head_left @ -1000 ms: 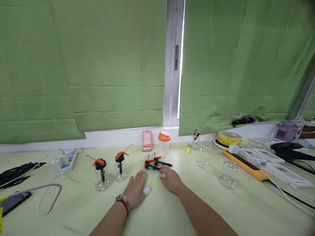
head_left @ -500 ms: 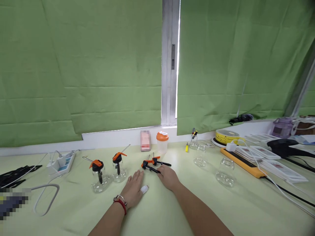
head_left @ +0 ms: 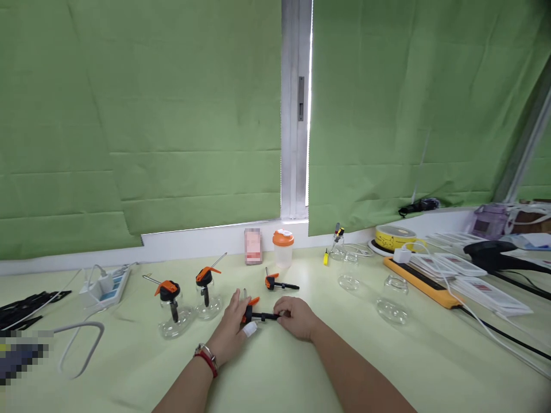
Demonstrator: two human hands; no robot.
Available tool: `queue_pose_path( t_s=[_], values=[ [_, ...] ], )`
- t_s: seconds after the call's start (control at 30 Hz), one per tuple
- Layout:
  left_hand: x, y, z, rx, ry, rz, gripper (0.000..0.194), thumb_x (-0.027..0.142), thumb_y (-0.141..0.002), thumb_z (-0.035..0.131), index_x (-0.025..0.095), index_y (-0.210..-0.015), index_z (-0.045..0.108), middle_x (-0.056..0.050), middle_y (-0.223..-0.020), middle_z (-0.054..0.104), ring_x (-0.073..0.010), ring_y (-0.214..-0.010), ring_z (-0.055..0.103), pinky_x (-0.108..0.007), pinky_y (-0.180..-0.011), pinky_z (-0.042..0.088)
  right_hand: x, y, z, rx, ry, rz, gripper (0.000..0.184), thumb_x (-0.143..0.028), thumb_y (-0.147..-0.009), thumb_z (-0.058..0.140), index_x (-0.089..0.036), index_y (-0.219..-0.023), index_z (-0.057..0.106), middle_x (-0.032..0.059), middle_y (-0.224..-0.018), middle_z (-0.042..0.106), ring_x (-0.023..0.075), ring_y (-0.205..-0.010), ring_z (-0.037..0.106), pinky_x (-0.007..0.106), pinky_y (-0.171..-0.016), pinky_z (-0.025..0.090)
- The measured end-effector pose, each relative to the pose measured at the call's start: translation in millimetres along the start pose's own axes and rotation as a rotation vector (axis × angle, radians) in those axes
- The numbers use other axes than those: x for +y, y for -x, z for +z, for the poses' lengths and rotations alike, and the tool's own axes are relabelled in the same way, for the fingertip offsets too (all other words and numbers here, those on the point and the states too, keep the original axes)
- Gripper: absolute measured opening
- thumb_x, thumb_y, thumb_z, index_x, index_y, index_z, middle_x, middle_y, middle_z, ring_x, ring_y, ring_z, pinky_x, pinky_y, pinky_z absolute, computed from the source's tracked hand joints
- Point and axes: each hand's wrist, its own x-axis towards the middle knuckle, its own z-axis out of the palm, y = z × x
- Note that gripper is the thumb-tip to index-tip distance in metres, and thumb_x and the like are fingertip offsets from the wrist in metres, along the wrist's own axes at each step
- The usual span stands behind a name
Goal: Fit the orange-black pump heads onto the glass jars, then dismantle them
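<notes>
Both my hands hold one black and orange pump nozzle point(head_left: 257, 314) just above the pale green table point(head_left: 279, 367). My left hand point(head_left: 232, 327), with a white bandage on the thumb and a red bracelet at the wrist, grips its orange head. My right hand point(head_left: 297, 317) pinches the black tube end. A second loose nozzle point(head_left: 278, 283) lies a little farther back. Left of my hands stand two clear glass bottles with nozzles fitted point(head_left: 172, 307) point(head_left: 206, 295).
Two empty glass bottles point(head_left: 392, 298) point(head_left: 348, 274) stand at the right, near a yellow bar point(head_left: 424, 281) with cables and stacked cards. An orange-lidded cup point(head_left: 283, 249) and a pink box stand by the window. A power strip point(head_left: 105, 282) and a grey cable lie left.
My hands lay flat beside two nozzles. Now they have taken hold of the nearer one and drawn it toward me; the other stays where it lay.
</notes>
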Motion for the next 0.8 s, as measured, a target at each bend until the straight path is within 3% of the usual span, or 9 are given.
queue_pose_path(
  t_s=[0.17, 0.3, 0.4, 0.5, 0.57, 0.67, 0.8],
  values=[
    [10.5, 5.2, -7.3, -0.021, 0.063, 0.062, 0.040, 0.040, -0.088, 0.040, 0.026, -0.123, 0.053, -0.003, -0.152, 0.022, -0.0249, -0.141, 0.007, -0.048, -0.113, 0.018, -2.1, 7.4, -5.6, -0.059, -0.169, 0.048, 0.028, -0.005, -0.062, 0.053, -0.019, -0.071, 0.074, 0.0018, -0.099, 0.067, 0.0148, -0.077, 0.061, 0.023, -0.068, 0.047],
    [16.5, 6.1, -9.5, -0.007, 0.108, 0.062, 0.031, 0.044, -0.087, 0.042, 0.023, -0.094, 0.064, -0.008, -0.138, 0.047, -0.0265, -0.136, 0.027, -0.044, -0.109, 0.028, -1.4, 6.3, -6.1, -0.080, -0.155, 0.053, 0.024, -0.007, -0.063, 0.054, -0.019, -0.067, 0.074, 0.0021, -0.099, 0.067, 0.0145, -0.075, 0.061, 0.023, -0.066, 0.047],
    [18.8, 6.1, -10.9, -0.005, 0.146, 0.107, 0.027, 0.042, -0.087, 0.042, 0.021, -0.082, 0.058, -0.007, -0.101, 0.064, -0.0233, -0.106, 0.055, -0.037, -0.092, 0.043, 1.0, 5.7, -6.3, -0.040, -0.099, 0.026, 0.021, -0.011, -0.068, 0.053, -0.018, -0.072, 0.072, 0.0029, -0.096, 0.067, 0.0136, -0.071, 0.059, 0.023, -0.064, 0.046],
    [21.5, 7.2, -13.4, -0.026, 0.178, 0.115, 0.027, 0.041, -0.088, 0.040, 0.020, -0.078, 0.054, -0.002, -0.079, 0.058, -0.0169, -0.074, 0.055, -0.029, -0.071, 0.047, 5.3, 7.2, -14.1, 0.030, 0.034, 0.025, 0.020, -0.014, -0.073, 0.051, -0.019, -0.078, 0.070, 0.0032, -0.088, 0.068, 0.0150, -0.072, 0.059, 0.024, -0.066, 0.046],
    [23.3, 8.1, -14.8, -0.049, 0.189, 0.099, 0.027, 0.041, -0.088, 0.039, 0.020, -0.077, 0.053, 0.000, -0.074, 0.054, -0.0153, -0.068, 0.050, -0.026, -0.064, 0.044, 10.0, 8.7, -24.5, 0.115, 0.125, 0.059, 0.021, -0.015, -0.075, 0.049, -0.019, -0.081, 0.068, 0.0048, -0.088, 0.067, 0.0171, -0.074, 0.060, 0.027, -0.070, 0.046],
    [25.6, 8.5, -15.7, -0.068, 0.199, 0.088, 0.027, 0.041, -0.088, 0.040, 0.020, -0.077, 0.053, 0.001, -0.073, 0.053, -0.0148, -0.066, 0.048, -0.025, -0.062, 0.042, 19.2, 10.6, -45.3, 0.304, 0.201, 0.125, 0.025, -0.017, -0.079, 0.045, -0.019, -0.092, 0.066, 0.0078, -0.111, 0.061, 0.0174, -0.079, 0.061, 0.030, -0.077, 0.047],
    [28.3, 8.0, -15.8, -0.073, 0.191, 0.102, 0.025, 0.040, -0.088, 0.040, 0.020, -0.078, 0.053, 0.000, -0.076, 0.053, -0.0151, -0.068, 0.049, -0.026, -0.064, 0.042, 30.7, 16.1, -77.6, 0.716, 0.435, 0.141, 0.028, -0.017, -0.079, 0.044, -0.017, -0.097, 0.066, 0.0116, -0.118, 0.057, 0.0240, -0.108, 0.053, 0.034, -0.094, 0.040]
  ],
)
